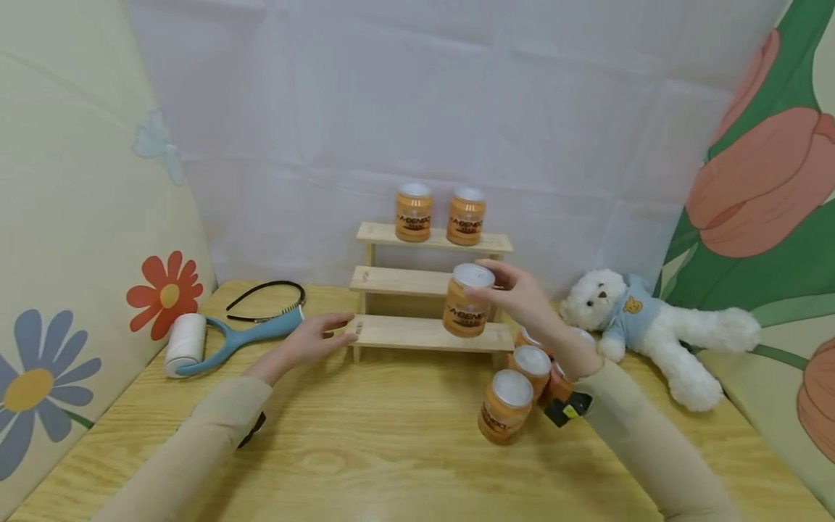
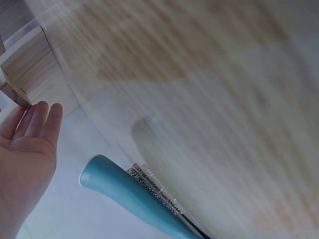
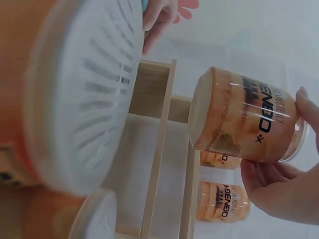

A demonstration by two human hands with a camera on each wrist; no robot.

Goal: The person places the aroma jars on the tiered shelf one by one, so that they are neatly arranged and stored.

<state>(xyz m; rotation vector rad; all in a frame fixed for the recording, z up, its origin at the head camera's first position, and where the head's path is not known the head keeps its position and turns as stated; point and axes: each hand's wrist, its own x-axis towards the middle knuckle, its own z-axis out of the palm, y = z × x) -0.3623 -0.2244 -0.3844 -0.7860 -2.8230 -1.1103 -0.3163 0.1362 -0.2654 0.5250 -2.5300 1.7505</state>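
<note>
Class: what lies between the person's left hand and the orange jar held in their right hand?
In the head view, only the bare bottom step of the wooden rack lies between the left hand and the orange white-lidded jar.

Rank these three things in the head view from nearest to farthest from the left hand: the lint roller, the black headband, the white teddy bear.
From the left hand:
1. Lint roller: its blue handle ends just to the hand's left.
2. Black headband: behind the roller, farther back on the table.
3. White teddy bear: far right, beyond the wooden steps.
</note>
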